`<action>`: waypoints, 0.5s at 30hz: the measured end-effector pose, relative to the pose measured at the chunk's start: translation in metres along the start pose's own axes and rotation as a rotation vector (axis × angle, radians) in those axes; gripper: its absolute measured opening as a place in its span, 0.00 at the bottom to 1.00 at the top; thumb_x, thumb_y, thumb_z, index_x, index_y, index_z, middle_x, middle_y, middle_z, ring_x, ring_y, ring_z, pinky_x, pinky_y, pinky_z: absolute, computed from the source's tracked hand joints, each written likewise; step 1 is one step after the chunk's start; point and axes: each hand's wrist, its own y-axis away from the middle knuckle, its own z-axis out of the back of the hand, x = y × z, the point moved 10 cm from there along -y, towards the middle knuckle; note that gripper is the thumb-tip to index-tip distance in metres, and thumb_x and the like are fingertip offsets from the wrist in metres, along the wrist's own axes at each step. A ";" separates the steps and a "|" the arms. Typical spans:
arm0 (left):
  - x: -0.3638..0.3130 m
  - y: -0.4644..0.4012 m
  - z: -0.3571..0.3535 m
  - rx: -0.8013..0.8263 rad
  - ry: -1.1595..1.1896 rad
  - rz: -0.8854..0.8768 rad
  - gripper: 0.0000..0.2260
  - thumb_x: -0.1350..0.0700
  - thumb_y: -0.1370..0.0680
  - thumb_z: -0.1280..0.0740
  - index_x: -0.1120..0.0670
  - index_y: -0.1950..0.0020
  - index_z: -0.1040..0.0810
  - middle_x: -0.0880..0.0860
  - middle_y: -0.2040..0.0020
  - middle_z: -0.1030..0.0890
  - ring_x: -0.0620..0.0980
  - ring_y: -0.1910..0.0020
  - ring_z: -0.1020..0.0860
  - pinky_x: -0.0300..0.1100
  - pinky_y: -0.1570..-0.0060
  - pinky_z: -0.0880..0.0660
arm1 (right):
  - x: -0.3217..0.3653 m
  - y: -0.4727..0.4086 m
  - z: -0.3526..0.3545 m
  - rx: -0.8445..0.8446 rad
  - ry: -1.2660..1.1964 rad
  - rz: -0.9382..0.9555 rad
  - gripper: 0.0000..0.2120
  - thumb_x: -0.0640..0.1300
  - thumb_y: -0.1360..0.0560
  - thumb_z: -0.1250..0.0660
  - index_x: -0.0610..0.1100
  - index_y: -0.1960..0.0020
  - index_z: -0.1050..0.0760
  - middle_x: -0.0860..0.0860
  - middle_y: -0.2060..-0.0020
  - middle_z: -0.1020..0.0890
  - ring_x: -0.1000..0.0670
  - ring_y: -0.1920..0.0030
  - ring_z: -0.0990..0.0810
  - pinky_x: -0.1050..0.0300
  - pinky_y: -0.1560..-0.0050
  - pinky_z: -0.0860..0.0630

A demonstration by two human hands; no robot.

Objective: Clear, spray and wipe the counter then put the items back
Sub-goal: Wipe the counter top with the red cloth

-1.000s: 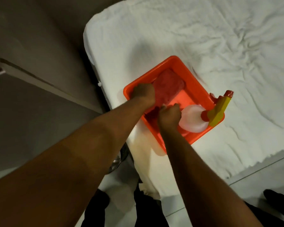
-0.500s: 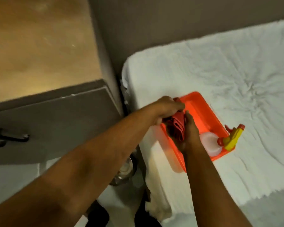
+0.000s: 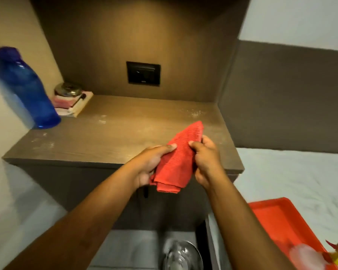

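I hold a folded red cloth (image 3: 179, 158) in both hands above the front right part of the brown counter (image 3: 113, 137). My left hand (image 3: 151, 164) grips its left side and my right hand (image 3: 205, 162) grips its right side. White specks and smears show on the counter top. A blue bottle (image 3: 25, 88) stands at the counter's left end. Behind it a metal bell (image 3: 67, 89) sits on a small stack of pink and white items (image 3: 72, 105). The spray bottle (image 3: 308, 256), white with a yellow and red head, lies in the orange tray (image 3: 277, 221) at the lower right.
The orange tray rests on a bed with a white sheet (image 3: 293, 176) right of the counter. A black socket plate (image 3: 143, 73) is set in the back wall of the niche. Below the counter, a shiny round metal object (image 3: 181, 254) stands on the floor.
Both hands lifted the red cloth out of the orange tray and carried it left over the counter. My view swung from the bed up to the counter niche.
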 end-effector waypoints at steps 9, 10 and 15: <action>-0.098 0.025 0.200 -0.644 -0.749 -0.301 0.17 0.52 0.26 0.31 0.52 0.39 0.26 0.56 0.40 0.21 0.56 0.44 0.21 0.51 0.44 0.24 | -0.031 -0.051 -0.169 -0.024 0.815 0.164 0.20 0.37 0.26 0.39 0.41 0.34 0.29 0.39 0.39 0.23 0.39 0.40 0.23 0.45 0.40 0.26; -0.098 0.024 0.211 -0.710 -1.014 -0.217 0.17 0.50 0.26 0.32 0.52 0.39 0.27 0.56 0.39 0.23 0.59 0.41 0.24 0.51 0.43 0.25 | -0.039 -0.053 -0.166 -0.086 1.035 0.148 0.25 0.39 0.25 0.38 0.42 0.29 0.35 0.40 0.35 0.27 0.37 0.36 0.26 0.45 0.37 0.29; -0.079 0.004 0.240 -0.636 -1.440 -0.191 0.20 0.50 0.22 0.38 0.54 0.31 0.30 0.56 0.27 0.32 0.59 0.26 0.39 0.52 0.28 0.39 | -0.085 -0.061 -0.218 0.150 1.379 0.353 0.28 0.51 0.20 0.41 0.43 0.24 0.42 0.45 0.25 0.39 0.41 0.23 0.44 0.42 0.27 0.40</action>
